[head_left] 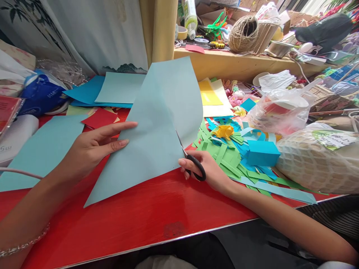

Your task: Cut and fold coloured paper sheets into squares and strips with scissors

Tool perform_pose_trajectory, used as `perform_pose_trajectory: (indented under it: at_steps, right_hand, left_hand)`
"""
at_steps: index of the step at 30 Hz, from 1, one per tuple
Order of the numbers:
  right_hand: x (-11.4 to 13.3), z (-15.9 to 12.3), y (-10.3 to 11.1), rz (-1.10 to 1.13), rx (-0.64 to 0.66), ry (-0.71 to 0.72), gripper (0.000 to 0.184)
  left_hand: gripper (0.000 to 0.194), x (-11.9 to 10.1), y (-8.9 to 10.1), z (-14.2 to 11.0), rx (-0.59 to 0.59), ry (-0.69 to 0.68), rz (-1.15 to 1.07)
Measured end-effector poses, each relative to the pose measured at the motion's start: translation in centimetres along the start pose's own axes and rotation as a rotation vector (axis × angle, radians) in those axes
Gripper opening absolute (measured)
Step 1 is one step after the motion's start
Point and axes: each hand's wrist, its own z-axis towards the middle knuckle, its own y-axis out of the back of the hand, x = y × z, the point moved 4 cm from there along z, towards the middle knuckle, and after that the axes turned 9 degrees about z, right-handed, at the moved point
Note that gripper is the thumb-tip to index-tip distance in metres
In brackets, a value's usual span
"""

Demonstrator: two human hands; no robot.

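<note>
A large light blue sheet of paper [151, 130] is held up at a tilt above the red table [157, 201]. My left hand [103, 140] pinches its left edge, with the thumb and index finger on the near face and the other fingers partly behind. In my right hand [206, 168] is a pair of scissors with black handles [198, 168]. Their blades are in the paper, at a cut running up from the lower edge, and the strip on the right bends away. How far the blades are parted is hard to see.
Green and blue paper strips [224, 153] lie piled at the right, with a blue paper box [263, 153] beside them. Another light blue sheet [53, 145] and a red paper piece [100, 118] lie at left. A netted bag [316, 157] and a twine roll [244, 33] stand at right.
</note>
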Motion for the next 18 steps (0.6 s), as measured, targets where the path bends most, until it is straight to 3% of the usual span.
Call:
perform_pose_trajectory:
  at_steps: [18]
  right_hand:
    - [-0.48, 0.15, 0.03, 0.092, -0.022, -0.001, 0.035]
  left_hand:
    - [0.04, 0.22, -0.12, 0.07, 0.01, 0.029, 0.084]
